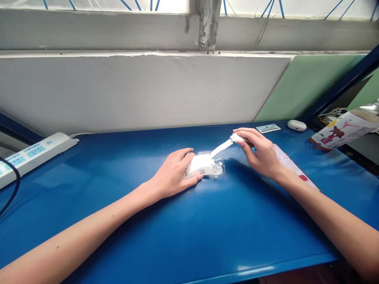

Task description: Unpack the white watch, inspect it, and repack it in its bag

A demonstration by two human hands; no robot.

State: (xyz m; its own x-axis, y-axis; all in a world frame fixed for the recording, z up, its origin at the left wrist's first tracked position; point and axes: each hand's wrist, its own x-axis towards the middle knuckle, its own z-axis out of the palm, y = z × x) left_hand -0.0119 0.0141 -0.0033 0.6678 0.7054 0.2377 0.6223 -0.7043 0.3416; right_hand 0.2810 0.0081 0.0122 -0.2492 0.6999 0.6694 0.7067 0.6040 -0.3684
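White strip (221, 148) slants lengthwise up-right from packet (201, 161); left fingers (186, 159) clasp packet, right fingers (247, 136) pinch strip.

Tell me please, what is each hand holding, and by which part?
The left hand grips the white labelled item by its left end; the right hand pinches the raised end of the white strip leading from it.

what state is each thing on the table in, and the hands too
clear-cased white item: lying down, held
white strip: raised, slanting up from the item
left hand: gripping the item
right hand: pinching the strip's upper end
phone: flat, screen lit
card: flat
white rounded case: looks closed
power strip: cannot tell if on
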